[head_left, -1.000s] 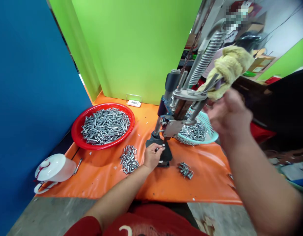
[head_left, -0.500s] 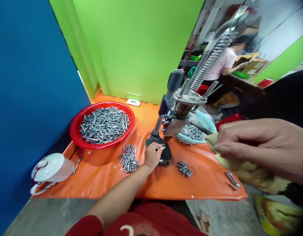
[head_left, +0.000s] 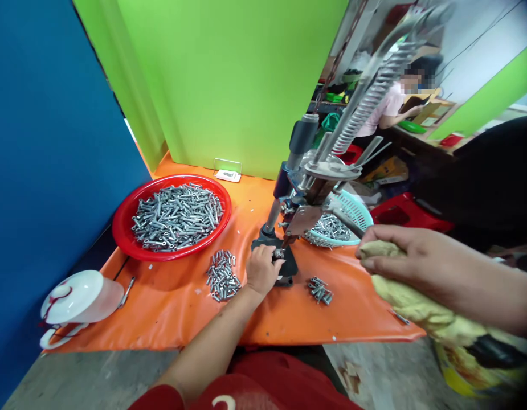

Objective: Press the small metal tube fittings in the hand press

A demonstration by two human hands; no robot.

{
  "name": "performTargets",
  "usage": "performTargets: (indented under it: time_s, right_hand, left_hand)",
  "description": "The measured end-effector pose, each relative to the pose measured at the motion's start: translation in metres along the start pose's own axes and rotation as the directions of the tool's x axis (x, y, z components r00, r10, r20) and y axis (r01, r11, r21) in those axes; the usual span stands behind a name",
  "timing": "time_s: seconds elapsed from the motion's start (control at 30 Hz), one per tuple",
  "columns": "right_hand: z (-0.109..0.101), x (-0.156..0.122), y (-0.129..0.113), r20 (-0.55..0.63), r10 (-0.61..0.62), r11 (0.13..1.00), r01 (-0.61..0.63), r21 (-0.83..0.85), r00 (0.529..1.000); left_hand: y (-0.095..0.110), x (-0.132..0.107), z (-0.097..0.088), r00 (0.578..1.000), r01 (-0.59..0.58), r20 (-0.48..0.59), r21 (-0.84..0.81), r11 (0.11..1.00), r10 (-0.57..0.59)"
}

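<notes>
1. One small metal piece (head_left: 279, 254) lies at the left hand's (head_left: 262, 269) fingertips above the black base (head_left: 291, 266), probably for steadying; thumb and fingers are part-curled, but whether they pinch it I cannot tell.
2. The right hand (head_left: 395, 250) wraps firmly round the cloth-covered lever (head_left: 348, 223), presumably padded for comfort.
3. Two loose piles, left (head_left: 223, 277) and right (head_left: 320, 291), flank the base, likely for reach.
4. Farther out, a red basin (head_left: 123, 225) and blue basket (head_left: 360, 210) contain more.
</notes>
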State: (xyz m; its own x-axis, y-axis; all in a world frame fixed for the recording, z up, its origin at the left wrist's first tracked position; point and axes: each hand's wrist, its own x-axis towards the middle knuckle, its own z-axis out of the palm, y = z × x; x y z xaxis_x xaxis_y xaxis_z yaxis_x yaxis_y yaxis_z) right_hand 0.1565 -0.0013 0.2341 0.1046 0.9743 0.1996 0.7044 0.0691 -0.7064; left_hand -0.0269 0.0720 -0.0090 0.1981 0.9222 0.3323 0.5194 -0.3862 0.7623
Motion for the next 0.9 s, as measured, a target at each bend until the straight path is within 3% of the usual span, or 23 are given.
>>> performTargets:
  time_s: [0.07, 0.1, 0.17, 0.27, 0.47, 0.63, 0.77, 0.9]
  right_hand:
    - [0.009, -0.012, 0.003, 0.229, 0.032, 0.994, -0.007, -0.109, 0.973]
    - [0.014, -0.016, 0.005, 0.256, 0.015, 0.989, 0.023, -0.145, 0.967]
    - [0.026, -0.024, 0.010, 0.156, -0.087, 0.976, 0.115, -0.186, 0.984]
    - [0.043, -0.034, 0.022, 0.038, -0.221, 0.942, 0.224, -0.249, 0.974]
    - [0.089, -0.039, 0.074, -0.078, -0.259, 0.956, 0.244, -0.165, 0.963]
    - [0.132, -0.022, 0.124, -0.262, -0.425, 0.903, 0.385, -0.192, 0.867]
    - [0.138, -0.022, 0.130, -0.274, -0.395, 0.918, 0.362, -0.165, 0.877]
    - [0.128, -0.031, 0.115, -0.265, -0.319, 0.946, 0.321, -0.038, 0.910]
  left_hand:
    - [-0.002, 0.001, 0.000, 1.000, -0.015, 0.005, 0.055, 0.998, 0.014]
    - [-0.002, 0.001, 0.000, 1.000, -0.013, 0.005, 0.062, 0.998, 0.013]
    - [-0.003, 0.001, 0.001, 1.000, -0.006, 0.004, 0.065, 0.998, 0.005]
    - [-0.002, 0.001, 0.003, 1.000, -0.003, -0.001, 0.072, 0.997, 0.003]
    - [-0.002, 0.000, 0.006, 1.000, 0.009, -0.001, 0.091, 0.996, -0.009]
    - [-0.003, 0.000, 0.008, 0.999, 0.026, 0.017, 0.084, 0.996, -0.028]
    - [-0.001, 0.001, 0.005, 0.999, 0.026, 0.031, 0.062, 0.998, -0.027]
    - [0.005, 0.006, -0.002, 0.998, 0.026, 0.065, -0.148, 0.989, -0.017]
